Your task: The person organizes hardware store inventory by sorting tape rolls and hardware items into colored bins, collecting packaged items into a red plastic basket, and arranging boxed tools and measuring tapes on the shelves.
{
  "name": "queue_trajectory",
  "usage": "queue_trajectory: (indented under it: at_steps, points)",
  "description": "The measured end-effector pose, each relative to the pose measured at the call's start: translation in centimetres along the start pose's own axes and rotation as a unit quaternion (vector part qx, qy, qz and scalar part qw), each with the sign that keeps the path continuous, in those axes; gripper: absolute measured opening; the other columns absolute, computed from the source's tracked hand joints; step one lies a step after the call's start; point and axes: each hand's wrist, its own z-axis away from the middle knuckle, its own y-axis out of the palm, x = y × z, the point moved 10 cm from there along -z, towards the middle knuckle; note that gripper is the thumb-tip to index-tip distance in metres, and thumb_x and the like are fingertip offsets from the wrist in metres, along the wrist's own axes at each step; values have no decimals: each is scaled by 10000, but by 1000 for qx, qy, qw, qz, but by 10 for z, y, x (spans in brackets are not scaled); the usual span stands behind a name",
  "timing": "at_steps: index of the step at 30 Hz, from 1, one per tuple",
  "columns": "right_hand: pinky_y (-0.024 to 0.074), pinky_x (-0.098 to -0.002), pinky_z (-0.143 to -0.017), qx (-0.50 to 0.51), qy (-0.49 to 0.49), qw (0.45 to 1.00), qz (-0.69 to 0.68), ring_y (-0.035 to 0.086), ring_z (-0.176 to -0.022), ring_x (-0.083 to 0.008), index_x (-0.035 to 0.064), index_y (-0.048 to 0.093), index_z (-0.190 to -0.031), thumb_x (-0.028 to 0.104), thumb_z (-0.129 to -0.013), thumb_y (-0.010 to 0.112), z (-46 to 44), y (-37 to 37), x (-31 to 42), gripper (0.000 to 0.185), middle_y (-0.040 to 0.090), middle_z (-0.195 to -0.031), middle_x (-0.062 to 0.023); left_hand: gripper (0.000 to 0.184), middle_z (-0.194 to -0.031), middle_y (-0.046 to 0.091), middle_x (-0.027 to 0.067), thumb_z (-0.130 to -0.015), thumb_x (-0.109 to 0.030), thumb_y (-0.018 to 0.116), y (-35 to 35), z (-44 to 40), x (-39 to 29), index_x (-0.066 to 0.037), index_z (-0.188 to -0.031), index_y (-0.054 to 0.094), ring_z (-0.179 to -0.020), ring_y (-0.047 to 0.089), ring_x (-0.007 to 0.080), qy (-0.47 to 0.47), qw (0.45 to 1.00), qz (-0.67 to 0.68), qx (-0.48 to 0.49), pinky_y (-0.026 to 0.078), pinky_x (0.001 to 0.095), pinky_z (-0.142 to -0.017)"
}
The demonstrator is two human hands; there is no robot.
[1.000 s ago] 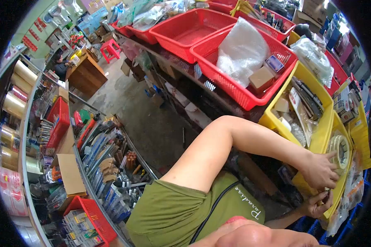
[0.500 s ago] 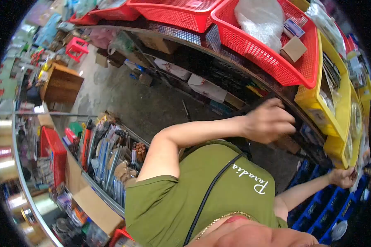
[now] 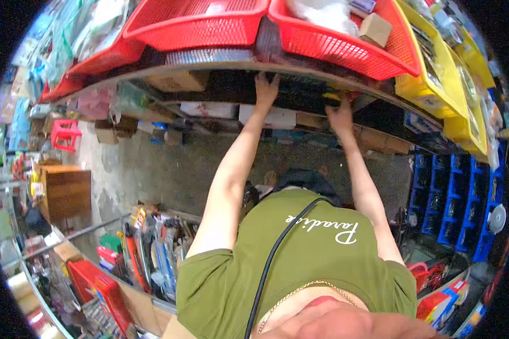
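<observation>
My left hand [image 3: 267,89] reaches into the dark shelf space under the counter edge, its fingers apart and no object visible in them. To its right, my right hand [image 3: 340,117] is in the same space, thumb and fingers around or beside a small yellow and dark item [image 3: 332,98]. Whether it grips that item I cannot make out, as the fingers are blurred and in shadow. A dark, patterned stack of goods [image 3: 302,85] lies between the two hands. Below the left hand is a white box [image 3: 277,117] on the lower level.
Red plastic baskets [image 3: 209,35] stand along the counter top [image 3: 237,66] above my hands. Yellow bins [image 3: 430,93] continue to the right, with blue drawer racks [image 3: 455,198] below. A red stool [image 3: 65,135] and a wooden cabinet [image 3: 66,192] are at the left.
My left hand has moved leftward and forward into the under-counter space. The right hand has left the yellow bins for the same space. My view has turned, and the body now faces the counter.
</observation>
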Motion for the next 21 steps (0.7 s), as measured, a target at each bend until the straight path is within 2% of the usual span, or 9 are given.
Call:
queue_trajectory:
  at_steps: [2, 5, 7, 8, 10, 12, 15, 19, 21]
  points:
    - [325, -391, -1024, 89, 85, 992, -31, 418, -1220, -376, -49, 355, -1323, 100, -754, 598, -14, 18, 2, 636, 438, -1298, -272, 657, -1266, 422, 319, -785, -300, 670, 20, -9, 8, 78, -1250, 401, -1152, 421, 449, -18, 998, 52, 33, 345, 457, -990]
    - [331, -416, -1019, 41, 86, 995, 0, 390, -1230, -403, -43, 305, -1350, 106, -747, 607, -2, 1, 52, 690, 402, -1322, -274, 690, -1267, 421, 296, -755, -194, 713, -7, 11, -25, 96, -1276, 367, -1211, 394, 390, -77, 996, 34, -9, 280, 408, -1051]
    - [406, -397, -922, -47, -83, 995, -30, 529, -1052, -348, -25, 441, -1242, 55, -788, 585, 19, -49, 129, 483, 533, -1135, -218, 711, -1314, 382, 249, -761, -142, 698, -35, 25, -44, 69, -1317, 309, -1234, 369, 351, -88, 996, 16, -19, 260, 395, -1061]
    - [450, -367, -860, -6, -108, 978, -179, 577, -971, -281, -20, 488, -1177, -29, -782, 574, 26, -75, 172, 405, 563, -1060, -178, 681, -1331, 384, 213, -788, -108, 662, -47, 27, -50, 49, -1335, 290, -1229, 396, 298, -26, 999, 40, -8, 283, 368, -1052]
    - [491, -350, -793, -77, -276, 948, -142, 581, -929, -314, 5, 493, -1167, -72, -734, 597, 37, -134, 241, 452, 556, -1075, -196, 618, -1234, 420, 151, -785, -23, 615, -90, 44, -130, 19, -1315, 300, -1124, 462, 256, -37, 998, 28, -40, 337, 357, -999]
    - [473, -379, -820, -164, -357, 915, -96, 566, -949, -321, 22, 490, -1170, -69, -722, 612, 39, -173, 274, 473, 555, -1069, -181, 594, -1252, 385, 154, -757, -11, 636, -132, 53, -190, -9, -1272, 340, -1192, 388, 269, 99, 986, -24, -135, 303, 378, -1015]
    - [389, -410, -908, -211, -328, 920, -43, 495, -1058, -332, 51, 471, -1206, -18, -708, 644, 18, -195, 278, 532, 520, -1143, -153, 756, -1312, 307, 202, -701, -130, 748, -178, 45, -302, -28, -1294, 289, -1270, 276, 351, 357, 890, -180, -218, 231, 493, -1037]
    - [305, -460, -969, -233, -291, 928, 23, 430, -1134, -315, 107, 458, -1237, 67, -700, 678, 8, -200, 271, 581, 460, -1221, -110, 861, -1463, 210, 156, -641, -488, 770, -206, -34, -338, -187, -1352, 389, -1373, 152, 319, 272, 880, -361, -143, 112, 662, -999]
    - [271, -493, -988, -249, -276, 926, 67, 410, -1157, -307, 131, 457, -1243, 101, -693, 694, 6, -203, 271, 599, 443, -1237, -93, 727, -1398, 369, 96, -651, -477, 755, -198, -65, -334, -164, -1255, 498, -1368, 199, 281, 251, 822, -508, -62, 121, 652, -992]
